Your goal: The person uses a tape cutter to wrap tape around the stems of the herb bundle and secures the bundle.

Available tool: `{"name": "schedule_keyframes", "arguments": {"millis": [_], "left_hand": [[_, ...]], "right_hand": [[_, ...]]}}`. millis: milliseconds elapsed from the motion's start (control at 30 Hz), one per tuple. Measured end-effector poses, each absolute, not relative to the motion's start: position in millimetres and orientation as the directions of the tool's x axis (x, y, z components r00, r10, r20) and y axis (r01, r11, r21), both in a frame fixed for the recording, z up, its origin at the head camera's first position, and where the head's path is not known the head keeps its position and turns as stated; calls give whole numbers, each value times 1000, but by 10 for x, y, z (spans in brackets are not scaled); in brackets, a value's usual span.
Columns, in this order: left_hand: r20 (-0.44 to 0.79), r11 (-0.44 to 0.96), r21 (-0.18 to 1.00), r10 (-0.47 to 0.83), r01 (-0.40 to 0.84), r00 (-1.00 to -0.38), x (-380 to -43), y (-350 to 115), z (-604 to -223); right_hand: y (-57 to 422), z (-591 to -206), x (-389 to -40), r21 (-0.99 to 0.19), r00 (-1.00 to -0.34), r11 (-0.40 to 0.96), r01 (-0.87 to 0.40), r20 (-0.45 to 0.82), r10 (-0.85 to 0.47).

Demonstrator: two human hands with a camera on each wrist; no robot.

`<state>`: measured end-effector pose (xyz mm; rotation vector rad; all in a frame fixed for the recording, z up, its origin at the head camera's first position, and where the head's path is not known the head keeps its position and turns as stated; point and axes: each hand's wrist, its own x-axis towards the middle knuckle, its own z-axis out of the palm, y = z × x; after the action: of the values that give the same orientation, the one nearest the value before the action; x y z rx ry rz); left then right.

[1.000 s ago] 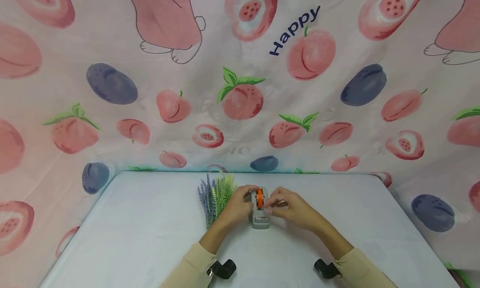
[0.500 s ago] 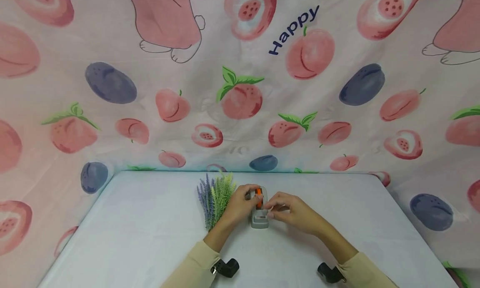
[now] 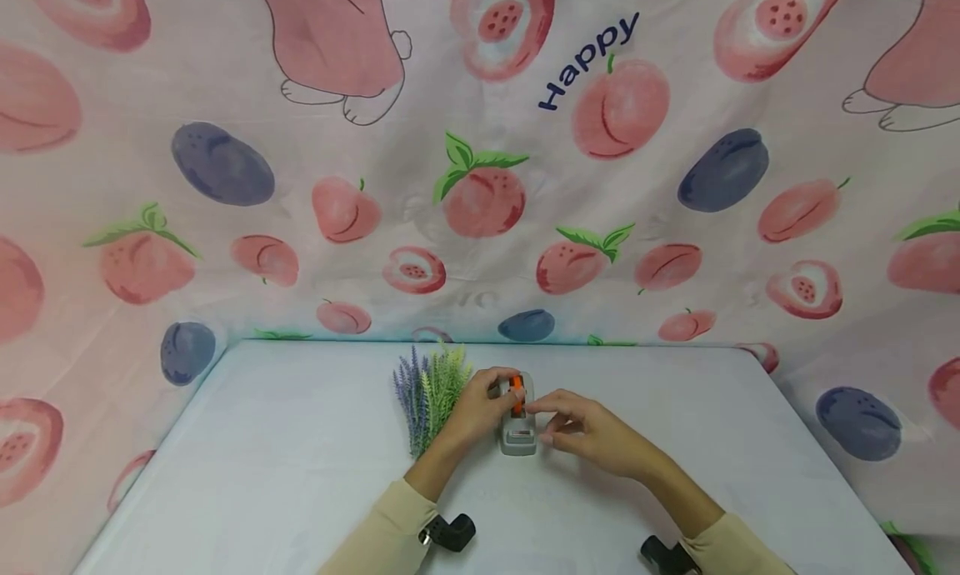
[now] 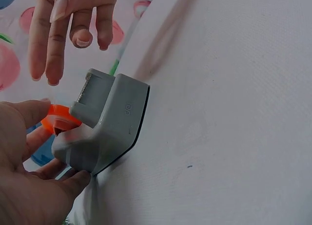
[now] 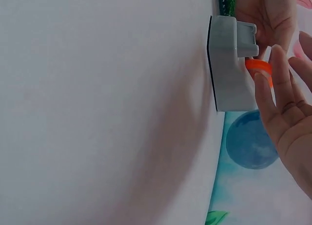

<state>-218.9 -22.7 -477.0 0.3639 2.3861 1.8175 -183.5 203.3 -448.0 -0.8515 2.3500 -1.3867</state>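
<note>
A grey tape dispenser point(image 3: 518, 440) with a cutting edge stands upright on the table. In it sits an orange tape roll point(image 4: 58, 111). My left hand point(image 3: 474, 410) grips the dispenser from its left and back, its thumb on the orange roll; the left wrist view shows other fingers against the dispenser's rear end. Just right of the dispenser is my right hand point(image 3: 600, 435), fingers loosely extended and holding nothing visible. In the right wrist view its fingertips point(image 5: 263, 84) come near the roll; whether they touch it cannot be told.
A bunch of purple and yellow-green artificial flowers point(image 3: 435, 396) lies left of the dispenser, partly behind my left forearm. The white table point(image 3: 285, 467) meets a fruit-print cloth point(image 3: 480, 308) at the back. Black wrist cameras point(image 3: 452, 532) sit at both cuffs.
My left thumb has moved onto the orange roll. My right hand has drawn slightly right and toward me, its fingers straightening. The dispenser has stayed almost in place.
</note>
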Motion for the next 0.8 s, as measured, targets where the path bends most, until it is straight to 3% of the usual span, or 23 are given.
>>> {"name": "schedule_keyframes", "arguments": {"millis": [200, 800], "left_hand": [[52, 241, 964, 252, 115, -966, -2179, -231, -4773], [44, 278, 955, 217, 105, -975, -2174, -193, -4806]], "right_hand": [[2053, -4496, -1815, -900, -773, 331, -284, 10, -635], [2054, -4517, -1673, -905, -706, 292, -311, 14, -708]]}}
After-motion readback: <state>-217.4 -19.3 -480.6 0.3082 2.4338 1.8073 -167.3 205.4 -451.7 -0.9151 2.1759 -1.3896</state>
